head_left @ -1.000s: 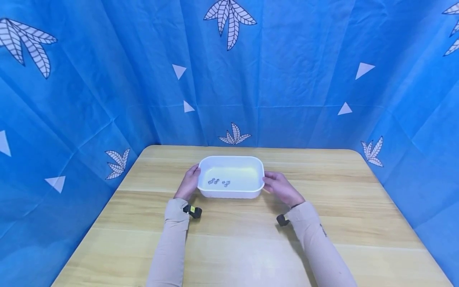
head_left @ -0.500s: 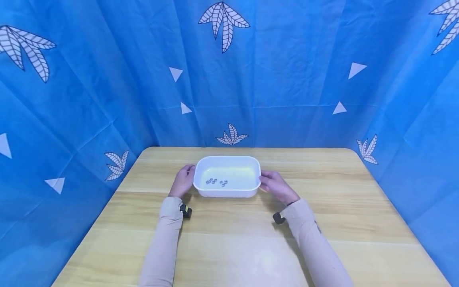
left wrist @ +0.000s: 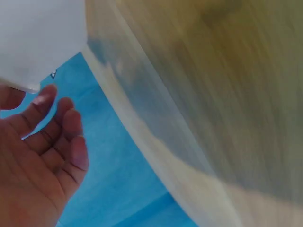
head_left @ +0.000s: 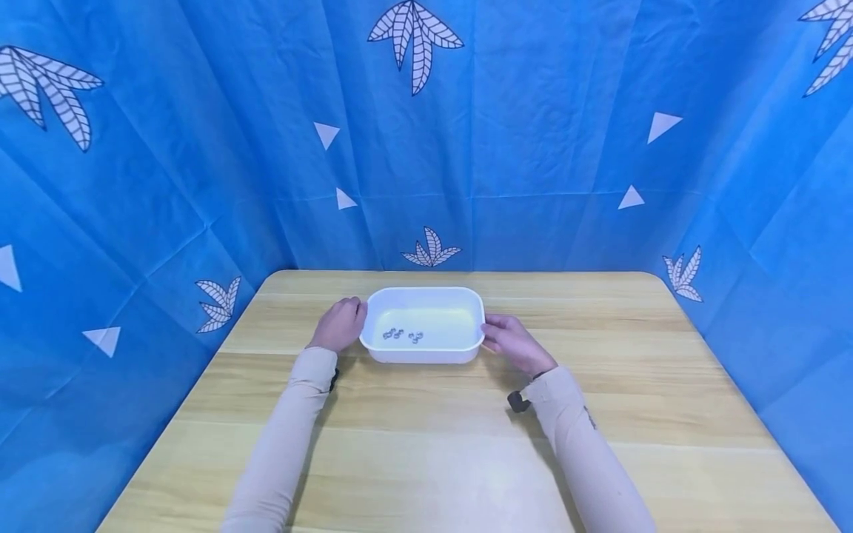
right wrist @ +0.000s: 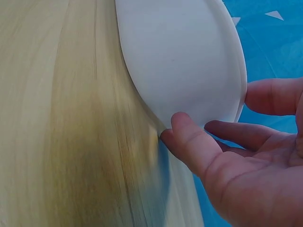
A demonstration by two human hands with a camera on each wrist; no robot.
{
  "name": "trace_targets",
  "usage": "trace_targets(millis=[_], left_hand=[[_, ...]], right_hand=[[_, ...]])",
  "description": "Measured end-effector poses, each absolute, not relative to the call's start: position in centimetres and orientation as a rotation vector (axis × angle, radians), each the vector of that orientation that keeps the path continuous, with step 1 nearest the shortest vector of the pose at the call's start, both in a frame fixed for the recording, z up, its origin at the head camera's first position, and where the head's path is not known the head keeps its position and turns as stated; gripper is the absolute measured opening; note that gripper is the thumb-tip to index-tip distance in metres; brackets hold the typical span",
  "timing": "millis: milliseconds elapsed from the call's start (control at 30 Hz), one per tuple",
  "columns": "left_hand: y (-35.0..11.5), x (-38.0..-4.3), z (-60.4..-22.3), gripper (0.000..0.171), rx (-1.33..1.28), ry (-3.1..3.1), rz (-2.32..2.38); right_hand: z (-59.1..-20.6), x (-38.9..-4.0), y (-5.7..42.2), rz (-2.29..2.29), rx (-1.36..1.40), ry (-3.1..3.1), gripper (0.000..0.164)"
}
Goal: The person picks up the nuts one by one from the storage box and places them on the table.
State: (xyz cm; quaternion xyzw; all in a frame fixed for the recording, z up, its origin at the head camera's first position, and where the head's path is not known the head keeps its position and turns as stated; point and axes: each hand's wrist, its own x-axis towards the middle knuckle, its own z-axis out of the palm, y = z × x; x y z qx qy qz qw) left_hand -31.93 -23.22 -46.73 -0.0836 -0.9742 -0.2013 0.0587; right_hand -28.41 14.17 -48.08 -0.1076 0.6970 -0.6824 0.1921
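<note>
Our right hand holds the white tub by its right end, probably to steady it, our left hand loosely bent at its left.

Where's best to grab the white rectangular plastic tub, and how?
Probably by both short ends, coming from left and right: the tub is longest sideways, so that should balance it. Its open top faces up, with small silvery-grey pieces inside, so keep it level.

- Table: pale wood grain, rounded far corners.
- Curtain: blue, creased, hanging behind the table and along its left and right sides.
- Leaves: white, dark-outlined, printed on the curtain in clusters.
- Triangles: plain white, scattered between the leaves.
</note>
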Motion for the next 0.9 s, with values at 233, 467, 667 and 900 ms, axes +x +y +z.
trace_targets(millis=[233, 467, 667, 900], left_hand=[[-23.5, -32.0, -46.6, 0.047, -0.322, -2.932, -0.448], [-23.7, -32.1, -46.7, 0.045, -0.343, -2.919, -0.419], [-23.9, -32.1, -46.9, 0.045, -0.344, -2.916, -0.425], [-23.8, -31.9, -46.7, 0.049, -0.330, -2.939, -0.390]], right_hand=[[-48.0, -28.3, 14.1, -1.917, -0.297, 1.973, 0.051], [-47.9, -28.2, 14.3, -1.876, -0.267, 2.027, 0.052], [-47.8, -28.3, 14.9, -1.822, -0.195, 2.122, 0.054], [-47.1, -28.2, 15.1, -1.887, -0.121, 2.216, 0.053]])
